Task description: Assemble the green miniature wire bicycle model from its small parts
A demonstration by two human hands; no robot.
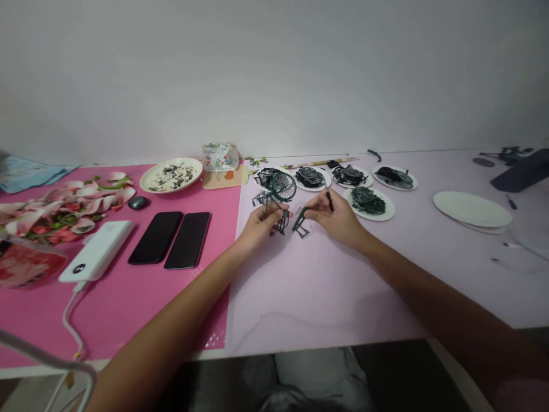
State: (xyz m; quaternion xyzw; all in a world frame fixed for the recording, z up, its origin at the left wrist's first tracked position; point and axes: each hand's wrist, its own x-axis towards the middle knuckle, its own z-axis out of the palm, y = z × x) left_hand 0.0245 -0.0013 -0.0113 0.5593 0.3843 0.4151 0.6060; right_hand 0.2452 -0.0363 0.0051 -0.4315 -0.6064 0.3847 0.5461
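My left hand [262,222] is closed on a small model bicycle [283,186], partly built, with its spoked wheel pointing up and away. Opposite it, my right hand [332,217] pinches a dark green bracket-like bicycle part [301,228] between thumb and fingertips. A thin tool with a dark handle [329,199], its kind unclear, also sticks up from the right fingers. The bracket part and the bicycle are close together but apart, above the pale sheet. Just beyond my hands, white plates hold sorted dark parts, among them wheels [310,177] and frame-like pieces [368,200].
Two black phones [187,240], a white power bank [98,250] with a cable, a mouse [138,202] and petals [81,206] lie left. A bowl [171,189] stands behind them. Stacked white plates [472,212] and a dark case [521,171] are right.
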